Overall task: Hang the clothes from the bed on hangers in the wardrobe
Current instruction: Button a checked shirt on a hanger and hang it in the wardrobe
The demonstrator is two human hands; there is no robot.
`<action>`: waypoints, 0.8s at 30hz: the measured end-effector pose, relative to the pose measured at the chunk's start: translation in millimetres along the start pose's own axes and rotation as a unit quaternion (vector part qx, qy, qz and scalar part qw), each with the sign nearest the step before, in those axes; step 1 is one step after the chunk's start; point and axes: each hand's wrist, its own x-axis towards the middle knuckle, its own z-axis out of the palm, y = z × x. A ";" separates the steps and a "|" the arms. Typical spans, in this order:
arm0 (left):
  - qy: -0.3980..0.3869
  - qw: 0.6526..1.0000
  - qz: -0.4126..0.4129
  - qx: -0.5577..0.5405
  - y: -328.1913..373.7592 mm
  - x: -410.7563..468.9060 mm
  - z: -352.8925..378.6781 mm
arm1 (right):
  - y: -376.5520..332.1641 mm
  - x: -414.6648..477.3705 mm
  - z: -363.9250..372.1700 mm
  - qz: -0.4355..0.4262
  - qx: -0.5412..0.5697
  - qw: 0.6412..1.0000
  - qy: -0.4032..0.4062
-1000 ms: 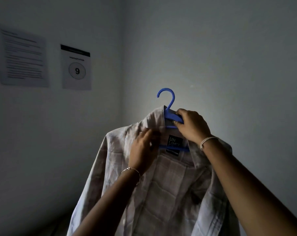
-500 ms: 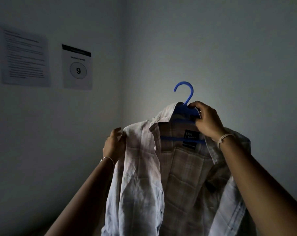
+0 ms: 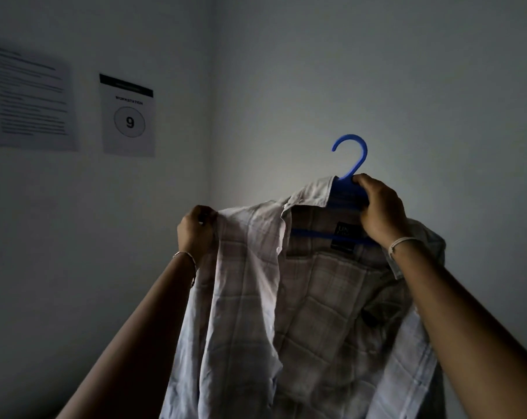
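Left hand has moved off the collar, where it was a second ago, out to the shirt's left shoulder. Its fingers now pinch the shoulder edge and pull it out sideways. Right hand hasn't changed its grip: fingers curled round the neck of the hanger just under the hook. It has carried the hanger up and to the right.

The shirt is in the air in front of the wall corner, collar over the hanger, front open, label showing. Bed and wardrobe are out of view.

My read: I'm spreading the left shoulder over the hanger arm. I can't tell if that arm is seated inside the shoulder, since cloth covers it. The right shoulder is hidden behind my right wrist.

Once both sit square, the shirt goes to the rail. Risk: a loose shoulder slips off in transit.
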 end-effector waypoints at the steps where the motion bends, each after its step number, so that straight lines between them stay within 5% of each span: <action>1: 0.001 1.000 0.001 -0.008 1.7 2.4 1.0 | 2.3 -0.7 0.3 0.000 -0.004 1.000 0.002; 8: -0.079 0.996 -0.032 0.038 -8.3 5.8 2.7 | 7.4 -1.6 -0.2 -0.012 0.001 1.000 0.016; 16: -0.073 0.992 0.100 0.032 25.8 -8.5 7.8 | -10.2 3.5 6.2 -0.038 -0.026 0.999 0.012; 19: -0.141 0.971 0.185 0.062 53.7 -16.2 20.2 | -25.5 4.9 9.2 -0.048 -0.038 0.998 0.004; 24: -0.253 0.937 0.203 0.130 72.2 -20.0 47.5 | -42.1 5.9 15.5 -0.047 -0.009 0.999 0.012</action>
